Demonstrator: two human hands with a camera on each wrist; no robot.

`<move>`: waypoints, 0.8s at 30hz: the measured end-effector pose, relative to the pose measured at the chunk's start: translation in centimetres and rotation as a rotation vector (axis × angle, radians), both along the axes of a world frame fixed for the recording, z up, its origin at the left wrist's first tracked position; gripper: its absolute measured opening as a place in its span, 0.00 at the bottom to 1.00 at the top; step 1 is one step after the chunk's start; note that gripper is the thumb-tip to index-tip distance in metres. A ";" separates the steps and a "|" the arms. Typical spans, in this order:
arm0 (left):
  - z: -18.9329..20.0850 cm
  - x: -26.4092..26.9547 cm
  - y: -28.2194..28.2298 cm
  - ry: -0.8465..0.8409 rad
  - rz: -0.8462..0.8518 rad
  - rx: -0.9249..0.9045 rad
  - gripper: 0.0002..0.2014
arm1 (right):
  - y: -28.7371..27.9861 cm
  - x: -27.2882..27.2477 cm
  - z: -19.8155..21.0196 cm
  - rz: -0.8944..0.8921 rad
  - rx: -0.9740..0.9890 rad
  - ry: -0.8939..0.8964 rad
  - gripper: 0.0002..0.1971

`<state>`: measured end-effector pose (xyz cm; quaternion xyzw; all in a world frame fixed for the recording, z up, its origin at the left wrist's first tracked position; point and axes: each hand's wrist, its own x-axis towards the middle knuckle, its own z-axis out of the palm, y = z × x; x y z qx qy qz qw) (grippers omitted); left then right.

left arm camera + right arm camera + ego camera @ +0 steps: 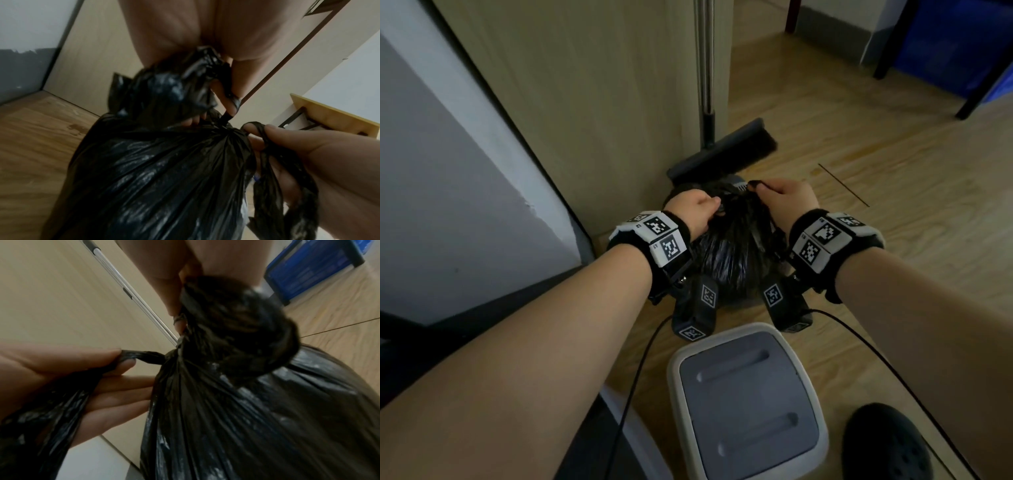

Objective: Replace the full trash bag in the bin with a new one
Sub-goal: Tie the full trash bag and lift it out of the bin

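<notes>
Full black trash bag [736, 246] sits on the wood floor [893, 192] btwn both hands, just beyond the grey-lidded bin [748, 401] and in front of a broom [722, 150] leaning at the cabinet. Head view: left hand [695, 212] on the bag's gathered top, right hand [787, 198] pulling a strand out to the right. Wrist cams add detail: left wrist view shows the neck already cinched and the left hand's fingers [230, 91] curled round a twisted tail. Right wrist view shows the right hand's thumb and fingers [115, 368] pinching the other tail taut from the knot.
</notes>
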<state>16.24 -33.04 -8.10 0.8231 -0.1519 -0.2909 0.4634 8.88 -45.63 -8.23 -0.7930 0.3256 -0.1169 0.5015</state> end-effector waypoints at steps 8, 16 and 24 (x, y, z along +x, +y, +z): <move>2.3 3.4 -3.1 -0.154 0.029 -0.061 0.15 | -2.6 3.8 1.8 -0.018 0.032 -0.109 0.15; 0.5 3.4 -3.8 -0.340 -0.107 0.158 0.13 | -3.3 4.5 0.1 0.115 -0.166 0.131 0.20; -4.7 2.5 -4.9 -0.527 -0.391 0.476 0.22 | -1.9 2.7 -5.7 0.418 -0.551 0.542 0.43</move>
